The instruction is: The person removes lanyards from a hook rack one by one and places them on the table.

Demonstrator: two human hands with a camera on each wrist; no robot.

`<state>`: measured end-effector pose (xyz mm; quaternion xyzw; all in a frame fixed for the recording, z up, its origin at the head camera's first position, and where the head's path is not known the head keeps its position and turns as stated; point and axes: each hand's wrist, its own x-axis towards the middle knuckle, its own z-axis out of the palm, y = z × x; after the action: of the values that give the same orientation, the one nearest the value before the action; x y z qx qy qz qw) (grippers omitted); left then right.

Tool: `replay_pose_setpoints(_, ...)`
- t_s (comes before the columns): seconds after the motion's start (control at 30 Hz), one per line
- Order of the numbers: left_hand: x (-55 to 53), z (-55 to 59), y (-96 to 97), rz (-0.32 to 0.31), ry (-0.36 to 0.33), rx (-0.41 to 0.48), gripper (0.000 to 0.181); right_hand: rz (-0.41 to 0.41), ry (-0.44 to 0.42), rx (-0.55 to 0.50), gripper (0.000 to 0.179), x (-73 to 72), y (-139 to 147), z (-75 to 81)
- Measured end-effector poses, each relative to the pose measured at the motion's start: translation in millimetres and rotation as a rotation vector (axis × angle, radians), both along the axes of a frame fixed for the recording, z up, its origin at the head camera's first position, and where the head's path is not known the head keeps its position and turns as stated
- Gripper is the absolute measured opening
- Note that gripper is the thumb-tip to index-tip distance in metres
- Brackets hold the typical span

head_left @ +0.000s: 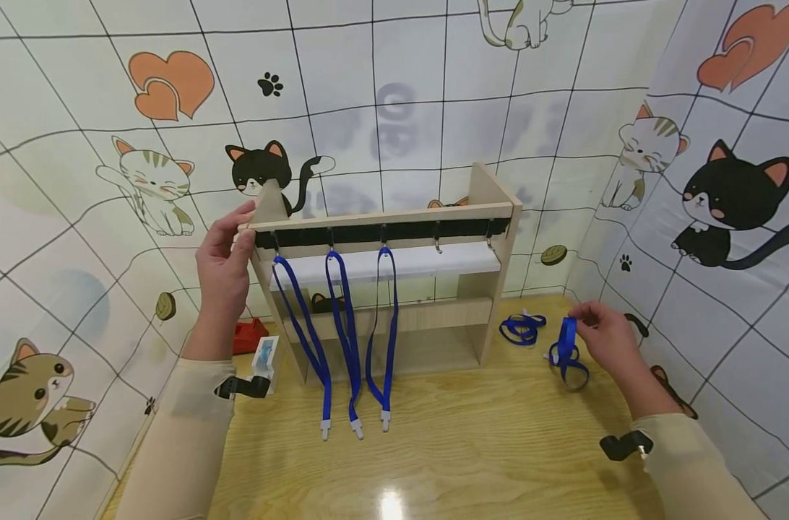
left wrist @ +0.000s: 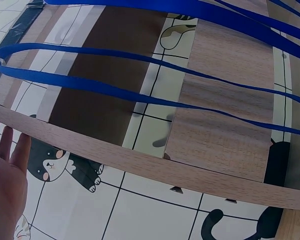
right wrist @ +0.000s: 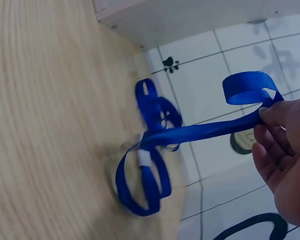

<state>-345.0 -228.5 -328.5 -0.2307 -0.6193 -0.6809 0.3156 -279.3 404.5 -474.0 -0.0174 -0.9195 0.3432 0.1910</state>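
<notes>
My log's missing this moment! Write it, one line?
left hand: holds rack; right hand: pinches lanyard; hung lanyards: three; bare hooks: two

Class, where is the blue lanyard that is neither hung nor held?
In the head view, the loose lanyard lies on the table, right of the rack and left of the right hand.

The left wrist view crops the hanging lanyards (left wrist: 95, 87) (clips (head_left: 386, 417) apparently beyond its edge).

The right hand (right wrist: 292, 160) pinches a blue lanyard (right wrist: 205, 131) near a second lanyard (right wrist: 150, 109).
</notes>
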Motion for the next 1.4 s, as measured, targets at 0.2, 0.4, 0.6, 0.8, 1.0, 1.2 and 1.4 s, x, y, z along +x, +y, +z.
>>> replay_pose_setpoints(0.2,0.3,0.2,0.5,0.004,-0.002,-0.002,0.029,-0.005,-0.048,-0.018,0.011,-6.5,11,-16.8)
replay_pose_setpoints(0.4,0.6,0.5,0.2,0.002,-0.005,0.001,0.030,-0.024,-0.098,-0.044,0.013,-13.8,22,-37.2)
replay_pose_setpoints(0.6,0.9,0.5,0.3,-0.005,-0.002,0.008,0.030,-0.012,-0.146,-0.060,0.013,-20.4,34,-56.8)
replay_pose_setpoints(0.8,0.5,0.9,0.7,-0.013,0.006,0.014,0.030,-0.022,-0.180,-0.089,0.014,-23.9,40,-72.8)
replay_pose_setpoints(1.0,0.6,0.1,0.5,-0.017,0.005,0.015,0.030,-0.029,-0.148,-0.044,0.013,-26.2,41,-83.1)
replay_pose_setpoints(1.2,0.6,-0.8,0.1,-0.012,-0.003,0.012,0.030,-0.031,-0.153,-0.026,0.015,-24.7,42,-85.9)
replay_pose_setpoints(1.4,-0.4,-0.4,0.3,-0.024,0.002,0.021,0.030,-0.032,-0.161,-0.033,0.019,-21.8,39,-83.2)
